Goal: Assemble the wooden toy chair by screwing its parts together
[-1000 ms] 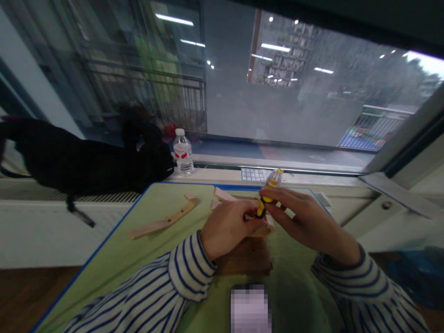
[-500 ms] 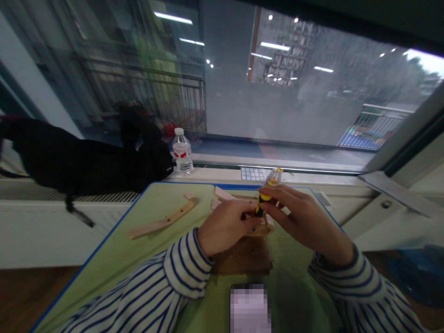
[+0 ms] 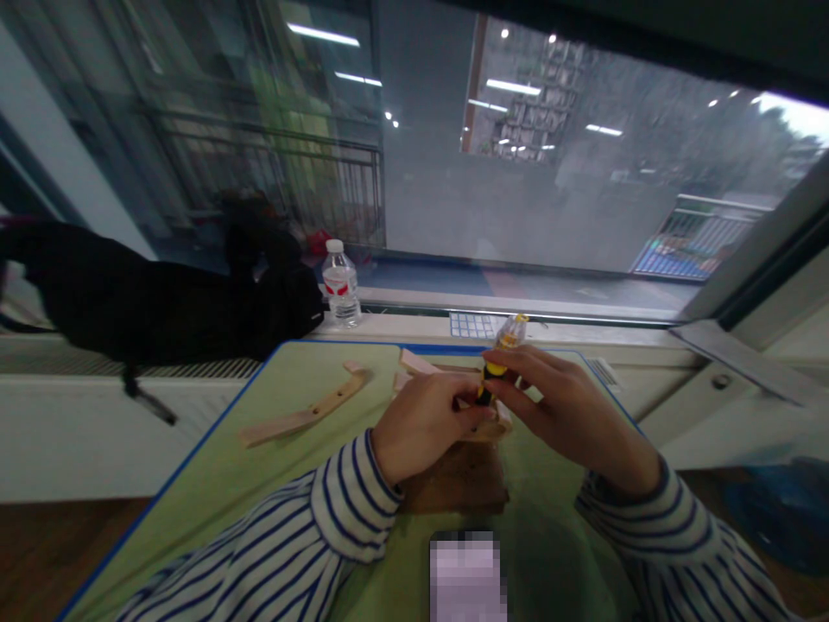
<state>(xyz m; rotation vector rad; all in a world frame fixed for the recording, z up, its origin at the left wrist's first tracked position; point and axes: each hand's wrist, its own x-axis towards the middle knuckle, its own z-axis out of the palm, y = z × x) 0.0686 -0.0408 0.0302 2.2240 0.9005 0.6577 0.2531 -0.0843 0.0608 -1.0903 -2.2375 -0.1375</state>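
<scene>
My right hand (image 3: 570,415) pinches a small yellow-and-black screwdriver (image 3: 502,350) with a clear handle top, held nearly upright. The tool's tip points down into a light wooden assembly (image 3: 453,380) on the green table (image 3: 259,466). My left hand (image 3: 424,423) is closed around that wooden piece, fingers curled beside the tool's tip. Both sleeves are white with blue stripes. A dark brown wooden board (image 3: 463,479) lies under my hands. A curved wooden strip with holes (image 3: 304,410) rests to the left, apart from my hands.
A water bottle (image 3: 341,285) and a black bag (image 3: 155,298) sit on the window sill beyond the table's far edge. A large window fills the back. A small gridded white pad (image 3: 472,325) lies on the sill behind the screwdriver.
Both hands stay at the wooden piece; the fingers on the screwdriver have shifted only slightly.
</scene>
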